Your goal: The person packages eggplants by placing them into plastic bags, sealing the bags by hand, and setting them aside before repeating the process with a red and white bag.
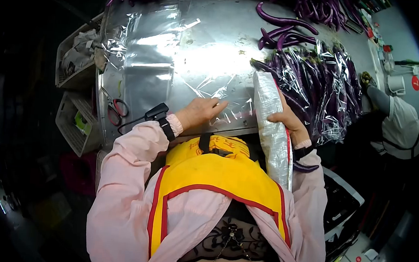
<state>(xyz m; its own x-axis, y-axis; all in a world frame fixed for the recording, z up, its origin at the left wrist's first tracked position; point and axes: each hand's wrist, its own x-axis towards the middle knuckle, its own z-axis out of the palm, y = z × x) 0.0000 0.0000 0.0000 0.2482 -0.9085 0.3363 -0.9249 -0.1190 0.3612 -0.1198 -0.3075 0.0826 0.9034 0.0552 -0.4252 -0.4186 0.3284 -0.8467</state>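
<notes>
Silver packet (270, 120), long and crinkled, with a red strip down one edge: it spans the near edge of the surface (215, 40), upper end over the metal, lower end beside the yellow apron (216, 172). Right hand (291, 124) clamped on its right edge, thumb across the face, other fingers partly hidden behind. Left hand (198, 113) free of the packet, fingers curled and near one another over crinkled clear film (234, 114); cannot tell whether they pinch any of it.

Handling notes (judgement): the hold is on one side only, so the long packet may sag or twist. Better to keep the thumb broad, not dug in, and bring the left palm under the lower part for any lift or turn. Film looks thin and slippery; flat fingertips should part or smooth it with less creasing than a hard pinch.

Clearances: wrapped eggplants (334, 95) lie just beside the packet on the right; swing the upper end away from them to avoid snagging the wrap. One eggplant (305, 168) is close by the right wrist; mind the elbow. Flat clear bags (150, 74) and scissors (116, 112) lie left of the left hand; keep that sleeve off the handles. Loose eggplants (286, 20) at the far side.
</notes>
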